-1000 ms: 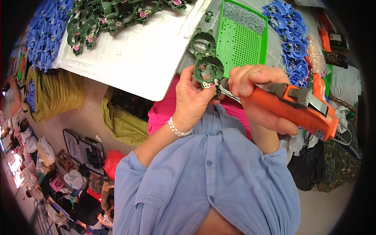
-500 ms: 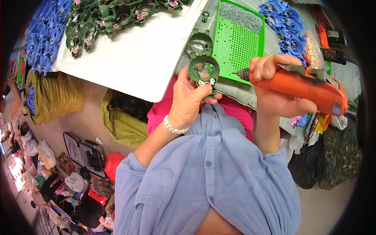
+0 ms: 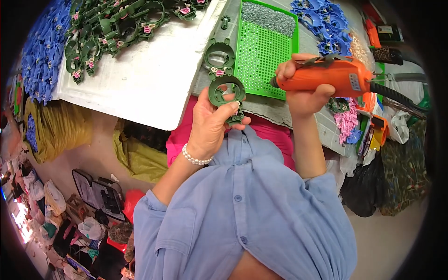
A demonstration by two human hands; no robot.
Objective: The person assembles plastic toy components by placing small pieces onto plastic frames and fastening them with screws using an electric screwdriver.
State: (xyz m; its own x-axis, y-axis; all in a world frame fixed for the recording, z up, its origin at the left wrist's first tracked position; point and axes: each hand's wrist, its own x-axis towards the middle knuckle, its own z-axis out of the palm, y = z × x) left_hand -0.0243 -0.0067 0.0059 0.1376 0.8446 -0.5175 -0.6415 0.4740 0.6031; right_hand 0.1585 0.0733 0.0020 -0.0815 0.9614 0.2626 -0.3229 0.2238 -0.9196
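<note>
My left hand [image 3: 210, 122] grips a dark green plastic ring piece [image 3: 227, 91], thumb on its near end beside a small pale flower. Just beyond it, on the table, lies a similar green ring piece [image 3: 220, 55] with pink and cream flowers. My right hand [image 3: 303, 95] is wrapped round an orange electric screwdriver [image 3: 326, 77]. The tool is held nearly level over the right edge of a green perforated tray [image 3: 292, 58]. Its tip points left, toward the held piece but apart from it. Small silvery screws [image 3: 268, 17] are heaped in the tray's far end.
Many green flowered ring pieces [image 3: 126, 28] cover the far part of a white board [image 3: 140, 88] on the left. Blue pieces are piled at far left [image 3: 42, 56] and far right [image 3: 326, 25]. A black cable [image 3: 396, 95] trails from the screwdriver. Yellow sacks [image 3: 60, 126] stand below the board.
The screwdriver has turned more level, and its cable has come into sight. My left hand has tilted the green ring piece, so the flowers on the piece behind now show. The whole view has shifted slightly.
</note>
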